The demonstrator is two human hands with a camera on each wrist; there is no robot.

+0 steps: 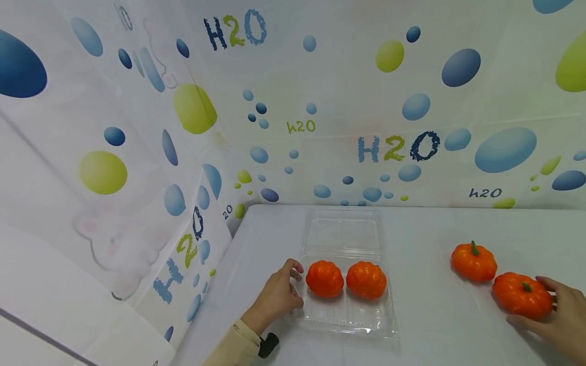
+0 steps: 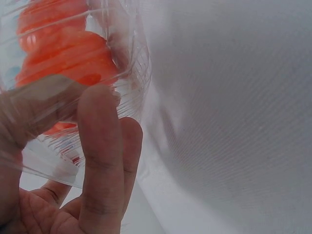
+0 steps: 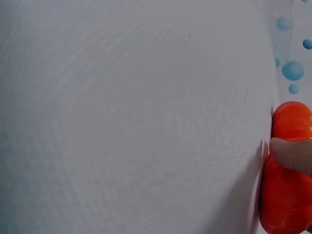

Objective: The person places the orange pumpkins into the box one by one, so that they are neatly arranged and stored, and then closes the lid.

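Note:
A clear plastic clamshell container (image 1: 339,321) lies with its lid folded back on the white table. Two small orange pumpkins sit side by side in its tray, a left one (image 1: 324,279) and a right one (image 1: 366,280). My left hand (image 1: 276,292) holds the tray's left side, its fingers and thumb curled at the clear wall (image 2: 131,63). On the right, my right hand (image 1: 560,315) grips a green-stemmed orange pumpkin (image 1: 521,295) between thumb and fingers. Just behind it, to the left, rests another green-stemmed pumpkin (image 1: 473,263). In the right wrist view my thumb (image 3: 291,155) lies against the gripped pumpkin.
The container's clear lid (image 1: 343,231) lies flat toward the back of the table (image 1: 426,315). Behind the table hangs a white backdrop (image 1: 339,76) with blue and green dots, and it continues along the left side.

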